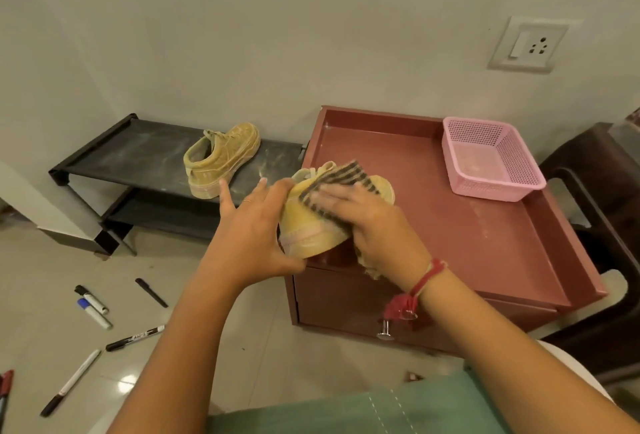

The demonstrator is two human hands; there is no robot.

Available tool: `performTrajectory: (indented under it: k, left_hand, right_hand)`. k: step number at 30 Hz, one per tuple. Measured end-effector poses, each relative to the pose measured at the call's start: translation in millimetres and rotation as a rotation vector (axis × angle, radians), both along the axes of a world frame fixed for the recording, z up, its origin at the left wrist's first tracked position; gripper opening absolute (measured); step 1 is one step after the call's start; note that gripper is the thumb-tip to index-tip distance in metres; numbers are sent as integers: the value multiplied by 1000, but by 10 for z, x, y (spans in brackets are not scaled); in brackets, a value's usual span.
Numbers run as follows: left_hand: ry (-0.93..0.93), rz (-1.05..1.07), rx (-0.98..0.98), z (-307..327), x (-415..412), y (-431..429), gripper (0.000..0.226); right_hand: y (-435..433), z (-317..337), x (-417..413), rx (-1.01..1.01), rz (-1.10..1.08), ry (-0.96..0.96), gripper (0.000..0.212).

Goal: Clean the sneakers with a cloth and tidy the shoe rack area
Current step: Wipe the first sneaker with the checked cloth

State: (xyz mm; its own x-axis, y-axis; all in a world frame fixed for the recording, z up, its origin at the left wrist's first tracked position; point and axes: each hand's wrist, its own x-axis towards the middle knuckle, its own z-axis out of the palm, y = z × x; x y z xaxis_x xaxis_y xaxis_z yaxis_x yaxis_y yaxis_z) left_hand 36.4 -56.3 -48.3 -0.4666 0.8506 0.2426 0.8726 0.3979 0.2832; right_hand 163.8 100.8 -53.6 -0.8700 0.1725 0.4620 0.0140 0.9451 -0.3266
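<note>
A tan sneaker point(308, 225) is held over the front left corner of the reddish cabinet top point(485, 225). My left hand point(252, 229) grips its heel side. My right hand point(367, 225) presses a brown-and-yellow checked cloth point(341, 180) against the shoe's upper; part of the cloth hangs below my palm. The second tan sneaker point(221, 156) stands upright on the top shelf of the low black shoe rack point(114, 156) to the left, toe pointing toward the wall.
A pink perforated basket point(491, 160) sits at the back right of the cabinet top. Several markers and pens point(93, 305) lie scattered on the tiled floor at the lower left. A dark chair point(599, 198) stands at the right. A wall socket point(526, 45) is above.
</note>
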Motion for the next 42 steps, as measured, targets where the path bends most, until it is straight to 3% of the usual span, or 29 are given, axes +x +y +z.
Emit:
performTrajectory:
  k: [3,7,9,13,17,20,25,30,34,39,42]
  left_hand:
    - [-40,-35,17,-39,-39,-13,100]
    - [-84,-68,-6,-84,-77,-33,104]
    - [-24,-9,-63,-115,-52,-10,106]
    - [87,8,-66,-215,38,92,99]
    - [91,-3,-22,-268,15,156,96]
    - [80,-20,37,-255,41,222,97]
    - [66,-42,61,-193,96,296,93]
    - [52,-43,75,-143,56,340,94]
    - [31,-54,87,-141,64,360,96]
    - [-6,-23,102,-153,38,340,92]
    - [-24,-10,99,-127,46,346,93]
  right_hand:
    - [259,-4,-40,-96,-175,-26,51]
    - [383,114,24,-275,-293,124,62]
    - [381,157,33,-269,-328,170,64]
    - [249,-3,-77,-196,-222,-5,52]
    - [95,16,-76,-196,-134,63,53]
    - [-3,22,14,-72,-12,45,54]
    - [367,28,61,-218,-237,-5,52]
    - [129,27,169,-164,38,1,55]
    - [424,10,121,-266,-189,19,55]
    - [198,-30,223,-122,-4,-63,57]
    - [418,-50,187,-152,-190,-25,59]
